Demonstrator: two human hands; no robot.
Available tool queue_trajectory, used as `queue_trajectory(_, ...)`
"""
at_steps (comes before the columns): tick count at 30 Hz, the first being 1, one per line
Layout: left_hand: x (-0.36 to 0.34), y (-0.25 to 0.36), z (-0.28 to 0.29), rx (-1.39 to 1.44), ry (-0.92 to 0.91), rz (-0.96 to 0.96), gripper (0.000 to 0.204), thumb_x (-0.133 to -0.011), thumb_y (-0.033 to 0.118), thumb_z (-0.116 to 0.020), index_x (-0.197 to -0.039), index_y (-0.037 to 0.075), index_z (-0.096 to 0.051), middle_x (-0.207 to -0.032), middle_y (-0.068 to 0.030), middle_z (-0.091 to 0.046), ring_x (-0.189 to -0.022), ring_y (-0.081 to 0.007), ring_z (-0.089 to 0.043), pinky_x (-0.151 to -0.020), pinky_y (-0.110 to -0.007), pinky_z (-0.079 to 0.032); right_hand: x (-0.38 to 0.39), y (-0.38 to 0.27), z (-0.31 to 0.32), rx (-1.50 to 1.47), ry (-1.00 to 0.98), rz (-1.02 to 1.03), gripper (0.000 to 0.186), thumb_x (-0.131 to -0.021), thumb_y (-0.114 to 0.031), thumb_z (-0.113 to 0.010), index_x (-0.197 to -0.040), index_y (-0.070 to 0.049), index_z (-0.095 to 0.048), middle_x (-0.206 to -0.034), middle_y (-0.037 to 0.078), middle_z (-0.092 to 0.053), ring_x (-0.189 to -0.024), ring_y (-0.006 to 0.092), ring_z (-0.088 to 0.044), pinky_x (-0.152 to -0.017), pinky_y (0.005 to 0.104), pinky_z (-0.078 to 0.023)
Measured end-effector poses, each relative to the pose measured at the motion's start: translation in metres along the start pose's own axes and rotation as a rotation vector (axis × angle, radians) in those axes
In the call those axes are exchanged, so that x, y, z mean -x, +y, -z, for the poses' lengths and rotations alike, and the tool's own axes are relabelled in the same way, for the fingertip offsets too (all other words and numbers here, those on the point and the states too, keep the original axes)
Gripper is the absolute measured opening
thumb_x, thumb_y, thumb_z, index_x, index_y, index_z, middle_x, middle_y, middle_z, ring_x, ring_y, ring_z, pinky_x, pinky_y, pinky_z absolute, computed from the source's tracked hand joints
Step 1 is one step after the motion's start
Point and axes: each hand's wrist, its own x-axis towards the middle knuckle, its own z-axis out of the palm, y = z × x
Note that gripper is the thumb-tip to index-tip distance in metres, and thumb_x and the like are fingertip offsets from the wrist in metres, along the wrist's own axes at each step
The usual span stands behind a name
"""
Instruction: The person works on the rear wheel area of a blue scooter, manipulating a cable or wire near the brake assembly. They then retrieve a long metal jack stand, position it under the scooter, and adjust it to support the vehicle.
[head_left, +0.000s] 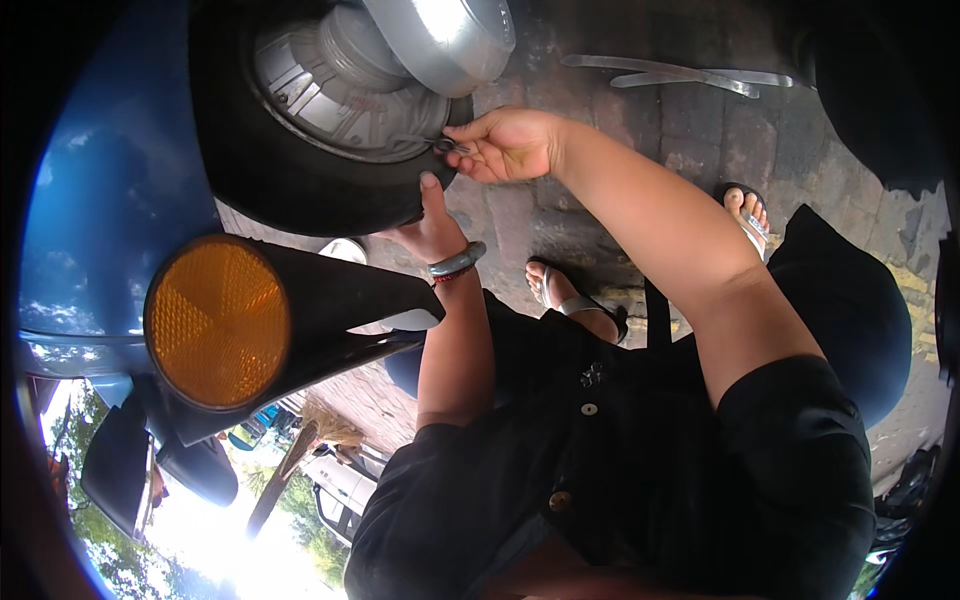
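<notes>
A black tyre (310, 205) on a grey metal wheel (350, 110) is at the upper left, on a blue vehicle. My right hand (505, 145) is at the tyre's right side, its fingers pinched on a thin metal tool (447, 146) with a dark loop; its slim end points over the wheel rim. Below it, my left hand (430, 230) grips the tyre's lower edge, thumb up against the rubber; the tyre partly hides its fingers. That wrist wears a pale bangle (458, 260) and a red string bracelet.
A silver cylindrical housing (450, 40) juts out above the wheel. Blue bodywork (110, 200) and a mudguard with a round orange reflector (217, 322) are at my left. Flat metal bars (690, 75) lie crossed on the brick paving (650, 130) at the upper right. My sandalled feet are below.
</notes>
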Motion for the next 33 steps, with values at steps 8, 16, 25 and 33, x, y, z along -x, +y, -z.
queue_trajectory(8,-0.004,0.013,-0.003,0.129,-0.083,0.022,0.087,-0.071,0.0,-0.069,-0.136,-0.006,-0.011,-0.133,-0.0221,-0.032,-0.117,-0.0272,-0.042,-0.098,-0.038,-0.039,-0.007,0.008,0.005,-0.11,-0.237,-0.153,0.027,-0.092,-0.029,-0.055,-0.096,-0.002,-0.055,-0.062,-0.002,-0.049,-0.05,0.0038,-0.043,-0.045,0.0153,-0.035)
queue_trajectory(16,-0.005,0.01,0.001,0.02,-0.023,-0.045,0.09,-0.069,0.002,-0.07,-0.136,-0.007,-0.011,-0.133,-0.0227,-0.03,-0.118,-0.029,-0.039,-0.1,-0.038,-0.036,0.001,-0.003,-0.016,0.295,0.11,0.103,0.024,-0.089,-0.025,-0.062,-0.085,-0.002,-0.056,-0.056,-0.004,-0.044,-0.044,0.0023,-0.036,-0.041,0.0154,-0.029)
queue_trajectory(25,-0.003,0.01,0.0,-0.117,-0.014,-0.077,0.089,-0.068,0.007,-0.07,-0.135,-0.008,-0.013,-0.131,-0.0232,-0.029,-0.116,-0.0301,-0.041,-0.098,-0.039,-0.038,-0.011,0.015,-0.01,1.425,0.589,0.878,0.018,-0.083,-0.021,-0.065,-0.084,-0.004,-0.062,-0.063,0.008,-0.057,-0.059,0.0232,-0.055,-0.059,0.0336,-0.046)
queue_trajectory(33,-0.001,0.007,-0.002,-0.081,0.022,-0.083,0.088,-0.068,0.009,-0.07,-0.133,-0.009,-0.015,-0.128,-0.0235,-0.033,-0.115,-0.0301,-0.042,-0.097,-0.04,-0.039,-0.02,0.032,-0.003,0.729,0.42,0.734,0.019,-0.088,-0.022,-0.061,-0.09,-0.004,-0.065,-0.066,0.002,-0.058,-0.059,0.0095,-0.05,-0.056,0.025,-0.042)
